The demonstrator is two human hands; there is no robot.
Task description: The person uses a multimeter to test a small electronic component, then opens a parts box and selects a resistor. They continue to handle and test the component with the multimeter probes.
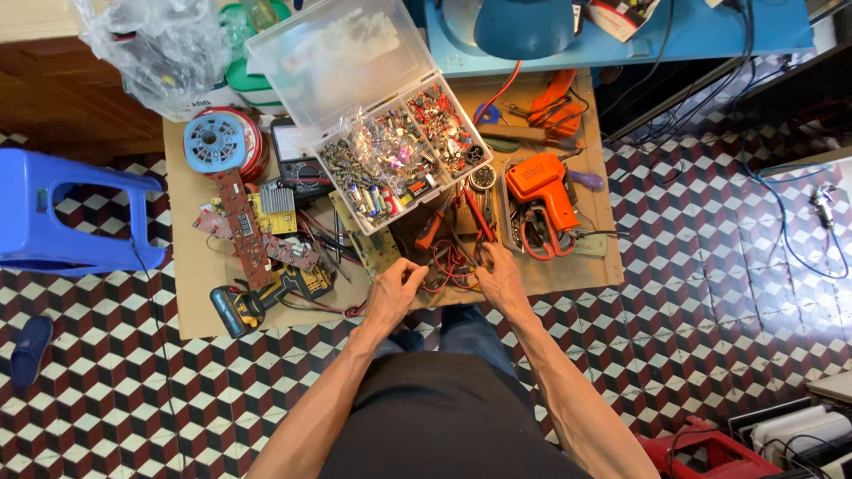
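My left hand (395, 288) and my right hand (499, 275) rest on a cardboard sheet (200, 293) laid on the floor, either side of a tangle of red and black wires (450, 266). Both hands pinch at these wires, fingers curled. Just beyond them lie a green circuit board (377, 248) and a red-handled tool (429, 232). An open clear parts box (399, 151) full of small components sits further out, its lid raised.
An orange soldering gun (541, 191) lies in a tray to the right. Circuit boards (253, 226), a multimeter (297, 164), a wire spool (217, 142) and a yellow drill (257, 297) lie to the left. A blue stool (67, 217) stands far left, on the chequered tile floor (710, 266).
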